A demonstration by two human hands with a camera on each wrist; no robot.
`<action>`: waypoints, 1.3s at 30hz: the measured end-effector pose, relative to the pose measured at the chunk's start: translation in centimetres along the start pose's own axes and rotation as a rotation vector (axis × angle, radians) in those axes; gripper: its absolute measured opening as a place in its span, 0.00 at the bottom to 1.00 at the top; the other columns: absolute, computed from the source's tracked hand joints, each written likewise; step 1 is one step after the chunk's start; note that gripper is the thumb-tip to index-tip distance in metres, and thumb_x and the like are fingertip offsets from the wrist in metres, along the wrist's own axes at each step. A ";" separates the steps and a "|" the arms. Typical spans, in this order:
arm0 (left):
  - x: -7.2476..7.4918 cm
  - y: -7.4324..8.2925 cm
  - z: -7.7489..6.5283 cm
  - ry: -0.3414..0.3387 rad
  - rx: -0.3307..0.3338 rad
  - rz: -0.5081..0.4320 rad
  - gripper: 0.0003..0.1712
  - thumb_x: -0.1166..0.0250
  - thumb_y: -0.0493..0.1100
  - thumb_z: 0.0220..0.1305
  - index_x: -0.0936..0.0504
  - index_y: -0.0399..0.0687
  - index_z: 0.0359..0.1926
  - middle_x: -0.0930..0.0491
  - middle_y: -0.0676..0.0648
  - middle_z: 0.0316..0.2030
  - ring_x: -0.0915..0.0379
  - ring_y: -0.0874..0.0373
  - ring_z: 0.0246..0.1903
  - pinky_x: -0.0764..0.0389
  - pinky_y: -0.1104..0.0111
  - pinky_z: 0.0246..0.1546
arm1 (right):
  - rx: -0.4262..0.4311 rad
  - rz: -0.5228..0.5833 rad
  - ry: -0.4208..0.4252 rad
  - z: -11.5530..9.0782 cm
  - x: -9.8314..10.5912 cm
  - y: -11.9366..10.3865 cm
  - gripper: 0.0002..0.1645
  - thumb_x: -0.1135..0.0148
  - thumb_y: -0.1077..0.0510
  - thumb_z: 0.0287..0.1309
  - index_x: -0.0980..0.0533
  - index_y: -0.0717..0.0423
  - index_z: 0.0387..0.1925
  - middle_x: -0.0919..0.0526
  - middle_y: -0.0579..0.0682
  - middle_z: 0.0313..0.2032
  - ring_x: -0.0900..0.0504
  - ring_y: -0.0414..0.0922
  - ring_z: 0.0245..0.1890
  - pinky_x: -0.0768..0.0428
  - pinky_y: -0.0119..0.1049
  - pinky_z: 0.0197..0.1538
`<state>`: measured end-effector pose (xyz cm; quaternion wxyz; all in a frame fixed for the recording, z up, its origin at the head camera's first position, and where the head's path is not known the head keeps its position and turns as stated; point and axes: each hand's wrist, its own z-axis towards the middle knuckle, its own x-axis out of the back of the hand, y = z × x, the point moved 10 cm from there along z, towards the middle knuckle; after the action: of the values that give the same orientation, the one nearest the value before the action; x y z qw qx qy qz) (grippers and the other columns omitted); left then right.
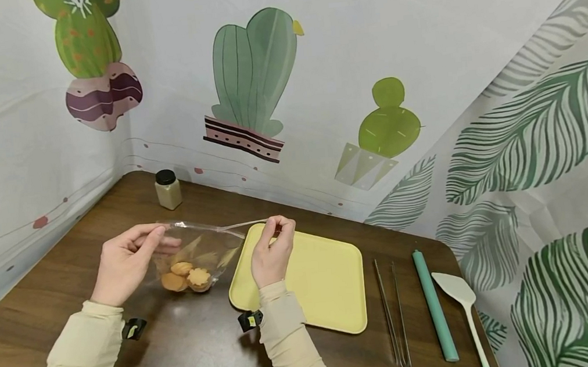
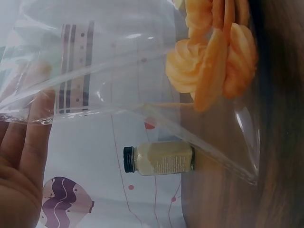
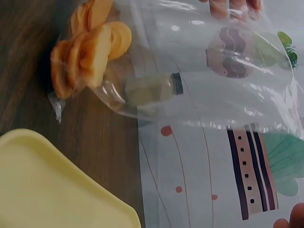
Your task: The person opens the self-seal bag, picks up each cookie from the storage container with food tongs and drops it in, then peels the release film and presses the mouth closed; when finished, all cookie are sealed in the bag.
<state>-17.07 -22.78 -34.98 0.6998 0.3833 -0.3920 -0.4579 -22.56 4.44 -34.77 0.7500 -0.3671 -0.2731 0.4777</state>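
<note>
A clear plastic bag (image 1: 208, 250) hangs over the table with several golden cookies (image 1: 199, 277) in its bottom. My left hand (image 1: 121, 264) holds the bag's upper left corner, its thumb in front and its fingers showing through the film. In the left wrist view those fingers (image 2: 34, 135) look nearly straight. To the right, my right hand (image 1: 271, 254) pinches the end of a thin clear strip (image 1: 246, 223) that runs from the bag's top edge. Only the fingertips (image 3: 295, 219) of that hand show in the right wrist view.
A yellow tray (image 1: 328, 274) lies under and beyond the right hand. Further right are metal tongs (image 1: 403, 337), a green rod (image 1: 435, 305) and a white spatula (image 1: 455, 289). A black-capped jar (image 1: 169, 191) stands at the back left, near the printed cloth wall (image 1: 169, 72).
</note>
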 end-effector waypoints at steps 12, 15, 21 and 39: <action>0.4 -0.3 0.0 0.015 -0.002 0.025 0.14 0.43 0.39 0.72 0.19 0.35 0.50 0.14 0.41 0.33 0.15 0.56 0.30 0.19 0.70 0.32 | -0.062 -0.012 0.038 0.9 1.6 -1.4 0.05 0.54 0.70 0.70 0.33 0.71 0.37 0.30 0.61 0.33 0.30 0.55 0.34 0.30 0.38 0.42; 0.5 -0.4 0.0 0.020 -0.001 0.021 0.13 0.43 0.39 0.72 0.19 0.34 0.50 0.14 0.41 0.33 0.15 0.56 0.30 0.19 0.70 0.32 | -0.069 -0.007 0.049 1.0 2.1 -2.3 0.05 0.54 0.69 0.71 0.33 0.70 0.37 0.30 0.59 0.33 0.30 0.53 0.34 0.30 0.39 0.42; 0.4 0.9 -0.1 0.018 0.000 0.035 0.13 0.44 0.37 0.72 0.20 0.31 0.50 0.15 0.37 0.33 0.15 0.53 0.30 0.19 0.69 0.33 | -0.098 0.001 0.059 1.2 2.8 -1.8 0.07 0.55 0.68 0.72 0.34 0.72 0.39 0.30 0.60 0.34 0.30 0.54 0.34 0.31 0.40 0.43; 0.9 -0.5 -0.1 0.022 0.001 0.028 0.13 0.44 0.37 0.72 0.20 0.33 0.50 0.14 0.37 0.35 0.15 0.54 0.30 0.19 0.70 0.34 | -0.137 0.048 0.146 2.1 5.0 -1.1 0.08 0.55 0.68 0.72 0.33 0.73 0.39 0.31 0.57 0.31 0.35 0.43 0.32 0.35 0.33 0.38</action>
<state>-16.86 -23.70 -35.27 0.7103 0.3832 -0.3899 -0.4434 -21.67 9.32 -32.34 0.7293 -0.4577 -0.2410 0.4478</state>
